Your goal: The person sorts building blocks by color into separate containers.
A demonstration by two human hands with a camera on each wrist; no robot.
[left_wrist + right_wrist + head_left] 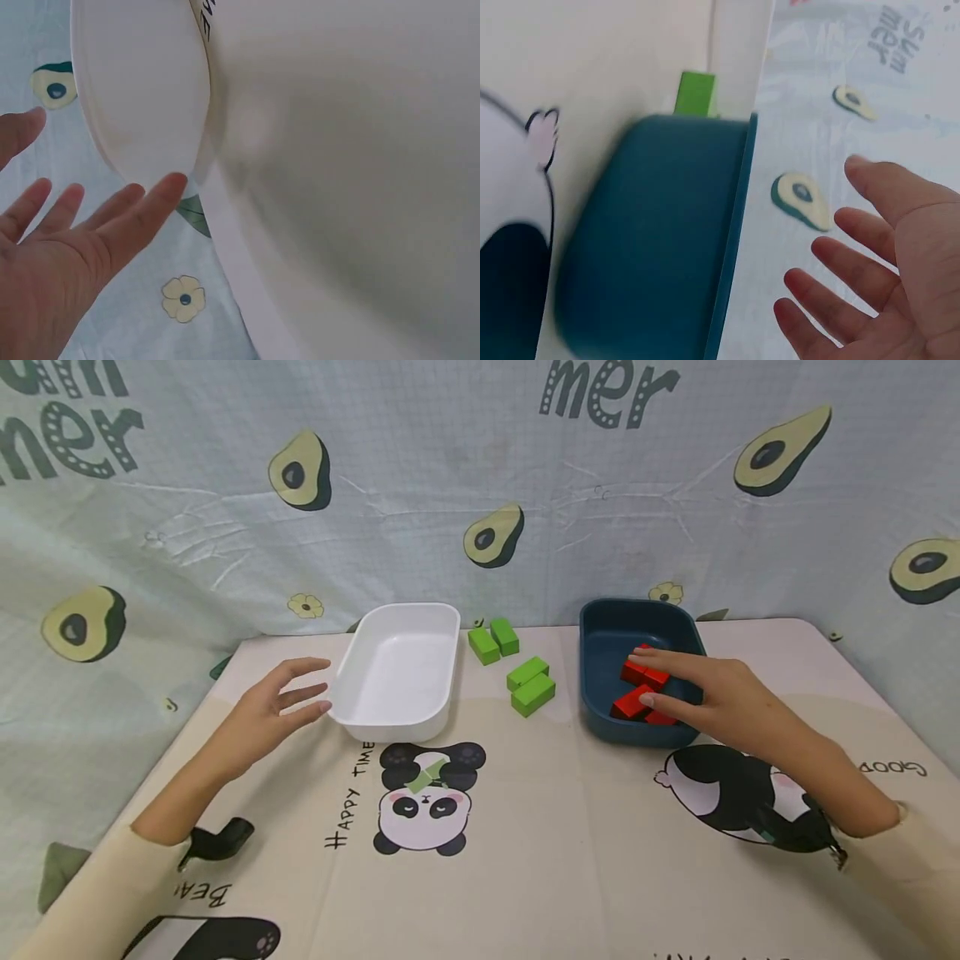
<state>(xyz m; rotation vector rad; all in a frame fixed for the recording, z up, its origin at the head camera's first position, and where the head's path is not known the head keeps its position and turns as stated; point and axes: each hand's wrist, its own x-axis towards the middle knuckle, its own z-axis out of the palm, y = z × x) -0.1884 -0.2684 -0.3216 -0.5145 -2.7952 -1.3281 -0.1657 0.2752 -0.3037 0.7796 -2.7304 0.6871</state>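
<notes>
My left hand [262,718] hovers beside the left wall of a white rectangular container [397,668], fingers spread and holding nothing. In the left wrist view the hand [90,247] appears apart from the white container [142,82] or just at its edge; contact cannot be told. My right hand [705,689] reaches over the right side of a dark blue container [611,631], in which several red blocks [633,702] lie. Its fingers partly hide the blocks. In the right wrist view the hand [885,277] has spread fingers with nothing between them, beyond the blue container's rim [735,225].
Several green blocks [532,693] lie in two pairs on the table between the containers. A printed cloth [480,852] with pandas covers the table. Behind the table hangs a pale curtain [405,468] with avocado prints.
</notes>
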